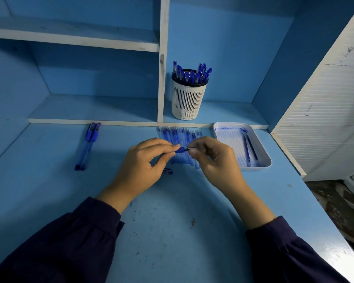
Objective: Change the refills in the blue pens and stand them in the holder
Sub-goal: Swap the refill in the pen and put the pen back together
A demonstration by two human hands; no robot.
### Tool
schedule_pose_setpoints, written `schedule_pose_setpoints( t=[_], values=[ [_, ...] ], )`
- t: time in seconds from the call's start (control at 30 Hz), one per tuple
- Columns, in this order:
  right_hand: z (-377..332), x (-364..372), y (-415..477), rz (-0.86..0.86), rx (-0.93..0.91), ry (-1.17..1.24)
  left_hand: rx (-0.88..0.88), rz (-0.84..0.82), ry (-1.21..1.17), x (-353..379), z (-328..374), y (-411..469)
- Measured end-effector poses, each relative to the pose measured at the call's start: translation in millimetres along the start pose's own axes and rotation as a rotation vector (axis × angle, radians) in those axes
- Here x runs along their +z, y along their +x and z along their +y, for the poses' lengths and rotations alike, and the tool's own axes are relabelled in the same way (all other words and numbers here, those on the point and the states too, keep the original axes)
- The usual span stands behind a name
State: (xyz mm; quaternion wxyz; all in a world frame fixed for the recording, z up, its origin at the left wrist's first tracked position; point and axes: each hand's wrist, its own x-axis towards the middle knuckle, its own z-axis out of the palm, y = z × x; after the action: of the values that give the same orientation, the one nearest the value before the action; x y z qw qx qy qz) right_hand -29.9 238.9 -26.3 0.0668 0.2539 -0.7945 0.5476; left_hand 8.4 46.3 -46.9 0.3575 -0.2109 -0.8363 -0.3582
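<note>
My left hand [145, 162] pinches a blue pen barrel [181, 150] by its grip end above the desk. Facing it, my right hand [211, 155] pinches the thin dark refill tip [189, 148] that sticks out of that barrel. Behind my hands a row of several clear refills [177, 134] lies on the desk. A pen cap [168, 171] lies under my left hand. Two blue pens [88, 145] lie at the left. The white slotted holder [188, 101] stands on the low shelf with several blue pens [192, 73] in it.
A white ink-stained tray [261, 148] at the right holds two dark refills [249, 148]. A white shelf divider [163, 58] rises left of the holder. The desk's right edge [307, 193] drops to the floor beside a white slatted panel [325, 111].
</note>
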Motion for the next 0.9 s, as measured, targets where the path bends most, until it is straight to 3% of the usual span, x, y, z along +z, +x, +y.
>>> schedule_pose_setpoints(
  t=[0.1,0.23,0.37,0.57,0.9],
  values=[
    [0.2,3.5,-0.5,0.029,0.006,-0.008,0.001,0.000,-0.007,0.3,0.6,0.4],
    [-7.8,7.4,-1.9,0.046,0.140,0.197,-0.039,-0.010,-0.013,-3.6,-1.4,0.1],
    [-8.9,14.3,-4.6,-0.053,0.257,0.250,-0.089,0.008,0.015,-11.0,-2.8,-0.9],
    [-2.9,20.8,-13.4,-0.196,0.030,-0.193,-0.144,0.029,0.048,-22.0,-10.4,-5.6],
    [0.5,32.0,-12.9,-0.251,-0.144,-0.308,-0.197,0.014,0.059,-34.5,-14.1,-14.4]
  ],
)
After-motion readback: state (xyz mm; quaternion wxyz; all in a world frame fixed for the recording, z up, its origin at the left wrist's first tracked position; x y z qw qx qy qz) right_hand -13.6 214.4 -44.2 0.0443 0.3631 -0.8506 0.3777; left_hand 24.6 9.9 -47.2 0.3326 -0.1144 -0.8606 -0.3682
